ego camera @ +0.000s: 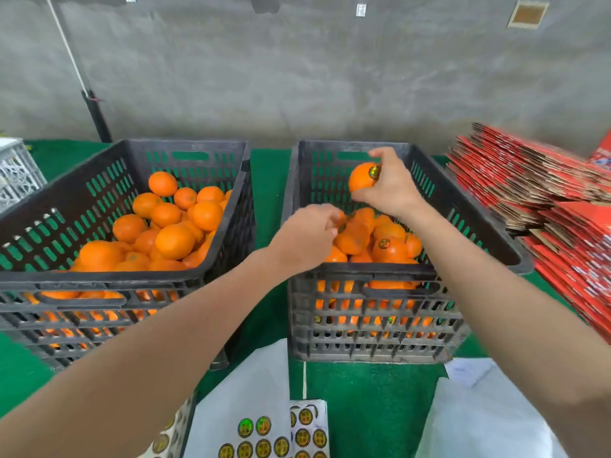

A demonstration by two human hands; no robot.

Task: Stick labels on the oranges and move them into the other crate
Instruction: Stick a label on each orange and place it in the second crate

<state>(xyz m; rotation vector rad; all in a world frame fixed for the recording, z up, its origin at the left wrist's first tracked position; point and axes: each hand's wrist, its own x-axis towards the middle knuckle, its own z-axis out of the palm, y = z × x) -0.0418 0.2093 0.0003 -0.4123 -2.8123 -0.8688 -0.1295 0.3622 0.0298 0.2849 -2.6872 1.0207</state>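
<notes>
Two black plastic crates stand side by side on a green surface. The left crate [228, 233] holds several unlabelled oranges [174, 241]. The right crate [363, 277] holds several oranges, some with round gold labels [383, 243]. My right hand [391, 185] grips a labelled orange [361, 176] above the right crate's far half. My left hand [305, 236] reaches over the right crate's near left corner, fingers curled down among the oranges; what it holds is hidden. Sheets of round labels [258, 436] lie at the near edge.
A stack of flattened red cardboard boxes [542, 193] lies to the right of the crates. A white crate [16, 173] sits at the far left. White sheets [482, 414] lie near the front. A grey wall stands behind.
</notes>
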